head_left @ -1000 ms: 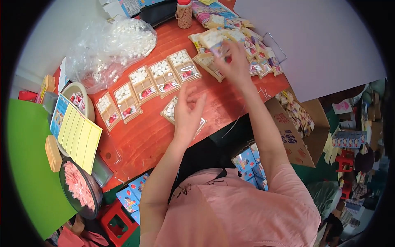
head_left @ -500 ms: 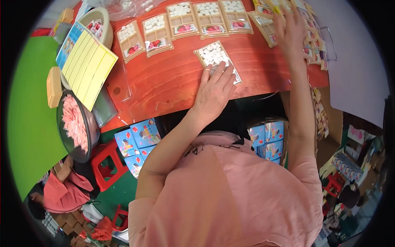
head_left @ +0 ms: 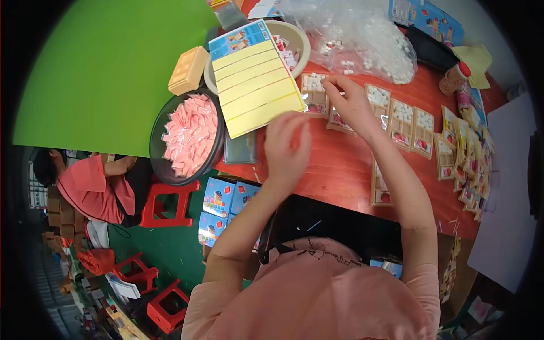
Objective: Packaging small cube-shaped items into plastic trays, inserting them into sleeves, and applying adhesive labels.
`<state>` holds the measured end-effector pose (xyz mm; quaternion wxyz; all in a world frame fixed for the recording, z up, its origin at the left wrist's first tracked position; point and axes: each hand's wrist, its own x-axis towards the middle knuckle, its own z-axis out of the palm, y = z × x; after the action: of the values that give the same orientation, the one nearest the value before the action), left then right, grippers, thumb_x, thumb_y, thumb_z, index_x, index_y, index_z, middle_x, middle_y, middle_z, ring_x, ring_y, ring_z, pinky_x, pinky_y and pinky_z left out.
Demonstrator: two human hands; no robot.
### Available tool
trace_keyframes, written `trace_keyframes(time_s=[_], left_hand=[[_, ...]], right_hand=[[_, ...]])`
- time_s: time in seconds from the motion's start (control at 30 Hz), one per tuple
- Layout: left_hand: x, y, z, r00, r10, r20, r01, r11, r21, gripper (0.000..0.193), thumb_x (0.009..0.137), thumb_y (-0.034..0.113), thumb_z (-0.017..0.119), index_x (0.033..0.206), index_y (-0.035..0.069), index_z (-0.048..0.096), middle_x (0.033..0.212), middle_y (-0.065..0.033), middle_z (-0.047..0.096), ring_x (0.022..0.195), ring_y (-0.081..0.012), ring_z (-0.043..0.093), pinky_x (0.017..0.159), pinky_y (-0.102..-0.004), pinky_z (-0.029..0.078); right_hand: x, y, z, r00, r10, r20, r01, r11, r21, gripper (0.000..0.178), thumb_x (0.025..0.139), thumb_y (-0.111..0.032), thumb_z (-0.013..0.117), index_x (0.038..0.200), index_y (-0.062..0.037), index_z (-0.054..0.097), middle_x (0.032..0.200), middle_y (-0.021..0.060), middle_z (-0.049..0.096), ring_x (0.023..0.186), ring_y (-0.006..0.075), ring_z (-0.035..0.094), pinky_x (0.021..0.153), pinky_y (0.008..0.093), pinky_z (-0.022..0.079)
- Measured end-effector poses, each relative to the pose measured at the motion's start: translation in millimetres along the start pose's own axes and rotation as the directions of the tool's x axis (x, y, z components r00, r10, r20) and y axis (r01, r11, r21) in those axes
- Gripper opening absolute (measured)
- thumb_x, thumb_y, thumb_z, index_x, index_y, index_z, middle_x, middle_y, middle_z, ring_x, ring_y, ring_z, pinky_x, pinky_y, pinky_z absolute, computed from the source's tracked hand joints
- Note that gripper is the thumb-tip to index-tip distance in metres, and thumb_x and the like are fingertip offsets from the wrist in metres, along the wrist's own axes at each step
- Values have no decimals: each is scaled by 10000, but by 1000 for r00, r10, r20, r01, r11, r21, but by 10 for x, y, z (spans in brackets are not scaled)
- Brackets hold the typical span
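My right hand [head_left: 352, 105] is over the left end of a row of tan trays, fingers bent in a pinch; anything between them is too small to make out. Under and beside it are a tray with white cubes [head_left: 313, 83] and a second tray [head_left: 339, 121], partly covered by the hand. My left hand [head_left: 288, 148], blurred, hovers by the lower corner of a yellow card sheet [head_left: 255, 85], near a clear plastic box [head_left: 240, 149]. Another tray [head_left: 381, 180] lies nearer me, largely hidden by my right forearm.
A dark bowl of pink packets [head_left: 190, 136] and a pale basin [head_left: 306, 48] stand left. A clear bag of white cubes [head_left: 362, 48] lies at the back, a tray pile [head_left: 467, 156] to the right. Below are a red stool [head_left: 170, 198], blue boxes [head_left: 218, 212] and a seated person [head_left: 93, 181].
The view has swung left. My left hand has come off the cube-filled tray in front of me. My right hand has left the tray pile and moved to the row's left end.
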<state>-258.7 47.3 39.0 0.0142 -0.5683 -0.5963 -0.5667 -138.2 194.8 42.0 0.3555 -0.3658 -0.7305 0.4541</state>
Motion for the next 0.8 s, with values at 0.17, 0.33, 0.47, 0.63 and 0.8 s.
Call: trace_keyframes(time_s=[0.17,0.33,0.47,0.63,0.8], left_hand=[[920,-968,-647,972,-153,-177,211,900,381,313,881,164,674,1131,-22,651,1085,-149,659,988,-232,624,834,-349,494],[1513,-1711,-743,836,-532,-135,538,747,390,459,860,237,668,1207,-58,610,1225,-267,621,1135,-403,604,972,-427,476],[1692,-1779,-681,757,-648,-81,615,665,423,587,817,235,702,1311,-40,542,1272,-265,611,1177,-385,604,1000,-417,478],[1629,-1641,-631,765,-644,-19,590,687,425,720,743,199,738,1374,-24,471,1261,-256,620,1189,-361,607,996,-412,487],[1603,-1445,-592,804,-592,55,507,732,455,718,727,118,737,1367,-44,455,1168,-247,653,1061,-334,667,871,-402,548]], right_hand=[[498,-236,582,1000,-2,4,3,984,-179,380,898,-222,660,1167,20,546,1057,170,636,897,198,627,770,317,505],[419,-44,756,979,199,38,-202,956,211,585,829,-160,725,1296,-7,407,955,118,602,846,172,601,753,331,506],[104,40,496,934,284,215,-354,805,476,592,869,-33,663,1378,-24,362,947,62,637,871,137,622,753,286,507],[-205,103,287,908,270,321,-398,795,457,637,888,-12,626,1450,-31,325,1038,67,676,936,137,642,883,289,475],[-349,166,272,886,320,336,-435,826,359,535,889,-23,598,1395,-10,425,1101,83,659,1003,143,622,913,287,469]])
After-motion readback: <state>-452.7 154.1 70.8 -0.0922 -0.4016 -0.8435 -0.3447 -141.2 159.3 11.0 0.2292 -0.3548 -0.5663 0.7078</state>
